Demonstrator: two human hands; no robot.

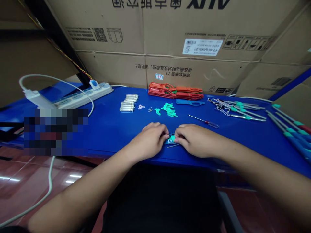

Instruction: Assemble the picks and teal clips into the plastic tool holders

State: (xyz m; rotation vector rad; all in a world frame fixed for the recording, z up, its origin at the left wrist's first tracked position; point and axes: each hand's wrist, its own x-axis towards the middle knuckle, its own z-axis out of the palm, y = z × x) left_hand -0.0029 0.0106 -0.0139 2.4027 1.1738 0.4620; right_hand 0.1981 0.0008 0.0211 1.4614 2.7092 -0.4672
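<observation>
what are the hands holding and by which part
The left hand and right hand pinch a small blue-and-green plastic part from either side; the exact spot is hidden.

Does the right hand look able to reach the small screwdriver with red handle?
Probably yes. The right hand is close to the screwdriver, and nothing lies between them on the blue table. It must first leave the small teal part.

Left hand (148,140) and right hand (198,140) pinch a green plastic piece (171,139).
</observation>
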